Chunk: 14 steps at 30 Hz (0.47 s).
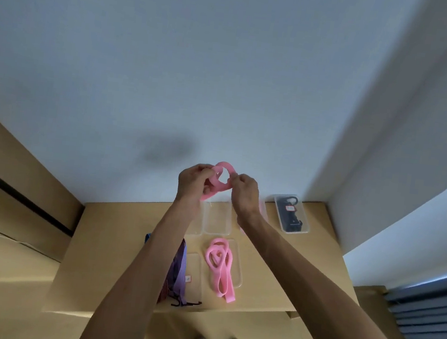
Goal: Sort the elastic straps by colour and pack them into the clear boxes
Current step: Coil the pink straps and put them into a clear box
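Both forearms rise from the lower frame to mid-picture, where the left hand (194, 178) and right hand (245, 190) each pinch a pink strap (217, 179), apparently coiling it small enough to pack. Each grip is closed on that strap. Below, on the desk (114, 240), another pink strap (219, 266) lies in a clear box (238, 268); purple striped straps (177, 272) wait at lower left.

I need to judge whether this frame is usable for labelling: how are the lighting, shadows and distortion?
Head view: dim, bluish light; a soft shadow falls on the wall behind the raised hands; wide-angle lens bends the wall edges and stretches the forearms; the pink strap held by the left hand and right hand is slightly soft.
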{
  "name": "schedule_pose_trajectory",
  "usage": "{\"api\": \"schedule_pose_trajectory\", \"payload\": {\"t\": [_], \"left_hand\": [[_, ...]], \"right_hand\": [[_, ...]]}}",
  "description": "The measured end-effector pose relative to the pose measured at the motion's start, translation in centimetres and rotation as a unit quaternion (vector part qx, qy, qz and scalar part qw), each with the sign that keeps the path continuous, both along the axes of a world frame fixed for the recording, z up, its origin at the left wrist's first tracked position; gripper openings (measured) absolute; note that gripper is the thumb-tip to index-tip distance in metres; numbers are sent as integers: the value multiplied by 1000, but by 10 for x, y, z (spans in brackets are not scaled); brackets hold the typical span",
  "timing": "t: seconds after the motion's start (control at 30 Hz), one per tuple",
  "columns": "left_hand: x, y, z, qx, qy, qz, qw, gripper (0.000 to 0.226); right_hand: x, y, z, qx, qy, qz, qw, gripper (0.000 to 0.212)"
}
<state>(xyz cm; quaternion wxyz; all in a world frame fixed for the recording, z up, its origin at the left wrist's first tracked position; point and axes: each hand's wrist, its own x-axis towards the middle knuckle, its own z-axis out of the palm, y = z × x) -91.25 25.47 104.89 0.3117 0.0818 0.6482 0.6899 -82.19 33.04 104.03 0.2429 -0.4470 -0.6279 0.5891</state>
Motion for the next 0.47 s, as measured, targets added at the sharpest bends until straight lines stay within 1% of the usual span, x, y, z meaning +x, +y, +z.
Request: {"api": "schedule_pose_trajectory", "payload": {"t": [0.1, 0.17, 0.27, 0.33, 0.4, 0.47], "left_hand": [[-9, -12, -2, 84, -120, -8, 989, 16], [-15, -19, -3, 115, -166, 4, 979, 16], [-20, -27, -5, 98, -175, 6, 980, 15], [-21, -31, -9, 98, -188, 28, 977, 14], [-22, -35, -12, 75, -172, 74, 979, 15], [-29, -42, -16, 65, -169, 134, 974, 15]], "right_hand": [[-1, -6, -8, -50, 49, -9, 998, 23], [3, -8, -14, -59, 66, -13, 996, 21], [9, -12, -22, 2, 22, -8, 1000, 25], [10, -15, -25, 6, 7, -26, 1000, 27], [10, -15, -25, -51, 33, -38, 997, 26], [14, -10, -24, -118, 73, -55, 989, 25]]}}
